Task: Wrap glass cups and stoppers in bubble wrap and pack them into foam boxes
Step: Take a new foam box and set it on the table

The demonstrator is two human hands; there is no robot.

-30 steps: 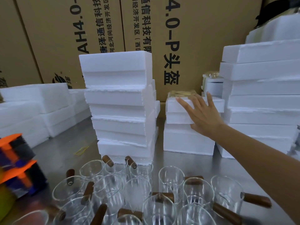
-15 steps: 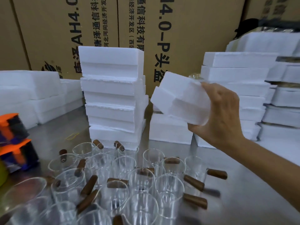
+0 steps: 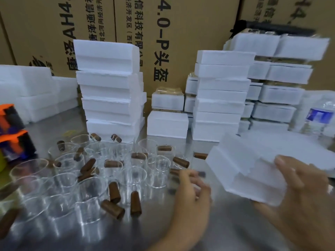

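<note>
My right hand grips a white foam box low over the metal table at the right, tilted toward me. My left hand is blurred beside the box's left edge, fingers apart, holding nothing. Several clear glass cups with brown wooden handles crowd the table's left and middle, just left of my left hand. I see no bubble wrap or stoppers that I can tell apart.
Tall stacks of foam boxes stand behind the cups and at the right. Cardboard cartons wall the back. An orange and black object sits at the left edge. A water bottle is far right.
My right hand took a foam box off the short middle stack and brought it down to the right, near the table. My left hand has come into view beside it.
</note>
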